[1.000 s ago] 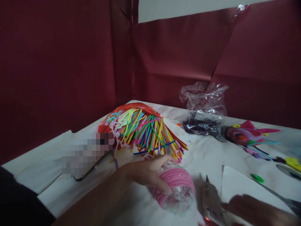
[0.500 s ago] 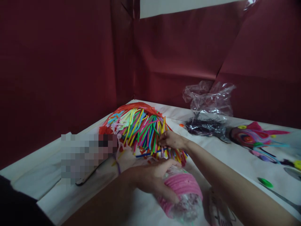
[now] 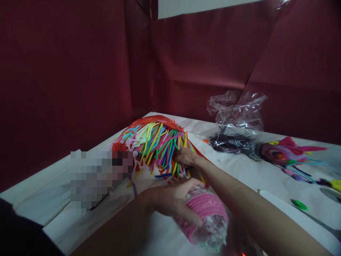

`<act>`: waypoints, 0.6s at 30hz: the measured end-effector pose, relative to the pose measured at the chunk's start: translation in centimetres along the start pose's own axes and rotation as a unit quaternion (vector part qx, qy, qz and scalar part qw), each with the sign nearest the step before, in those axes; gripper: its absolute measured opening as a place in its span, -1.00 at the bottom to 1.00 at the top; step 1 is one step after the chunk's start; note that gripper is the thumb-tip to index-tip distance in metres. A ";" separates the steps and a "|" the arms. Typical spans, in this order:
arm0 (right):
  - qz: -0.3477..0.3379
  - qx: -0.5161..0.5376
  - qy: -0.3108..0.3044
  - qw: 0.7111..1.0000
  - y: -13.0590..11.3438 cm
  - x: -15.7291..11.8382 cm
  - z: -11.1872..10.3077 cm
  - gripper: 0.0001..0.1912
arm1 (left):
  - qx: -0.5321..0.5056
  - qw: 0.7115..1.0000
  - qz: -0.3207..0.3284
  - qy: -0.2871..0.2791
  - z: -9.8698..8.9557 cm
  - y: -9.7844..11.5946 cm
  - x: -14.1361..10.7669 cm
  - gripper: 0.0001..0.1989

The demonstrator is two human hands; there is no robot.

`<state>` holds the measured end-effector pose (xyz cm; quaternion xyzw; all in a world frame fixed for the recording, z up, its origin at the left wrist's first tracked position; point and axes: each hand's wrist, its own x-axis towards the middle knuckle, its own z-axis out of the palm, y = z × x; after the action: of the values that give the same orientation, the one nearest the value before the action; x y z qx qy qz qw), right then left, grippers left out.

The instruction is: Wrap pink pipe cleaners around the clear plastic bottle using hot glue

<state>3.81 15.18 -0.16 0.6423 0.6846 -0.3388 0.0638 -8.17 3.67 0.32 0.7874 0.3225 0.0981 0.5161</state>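
Observation:
My left hand [image 3: 177,201] is wrapped round a clear plastic bottle-like object [image 3: 213,231] with a pink band [image 3: 206,205] wound about it, lying tilted near the front. Beyond it, a heap of many-coloured fuzzy sticks [image 3: 160,145] spreads out of a red plastic bag [image 3: 157,118]. At the right side of this heap is my right hand [image 3: 186,157], its fingers curled in among the sticks. What its fingertips hold, if anything, is hidden.
Behind on the right stands a crumpled clear bag [image 3: 237,113] with dark contents. A pink and red decorated piece [image 3: 285,154] lies at the right, with a green oval [image 3: 299,204] nearer. Dark red walls [image 3: 207,53] close off the back and left.
My right hand has moved slightly left and deeper into the coloured sticks. My left hand keeps its hold on the pink-banded bottle, which has shifted only a little.

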 end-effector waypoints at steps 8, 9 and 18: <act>-0.024 0.181 -0.037 0.982 3.5 -1.6 -1.7 -0.75 | -0.073 0.997 0.012 -0.020 0.1 0.3 0.1 -0.20; -0.034 0.205 -0.040 0.977 4.0 -1.9 -1.8 -0.76 | -0.075 0.997 0.012 -0.016 0.1 0.4 0.1 -0.21; -0.083 0.346 -0.110 0.928 7.3 -4.8 -0.9 -0.72 | -0.102 0.995 0.014 -0.017 0.3 0.2 0.1 -0.25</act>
<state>11.71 11.29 0.25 0.5239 0.5646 -0.6271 -0.1161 -7.91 3.42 0.31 0.7367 0.2914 0.1241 0.5975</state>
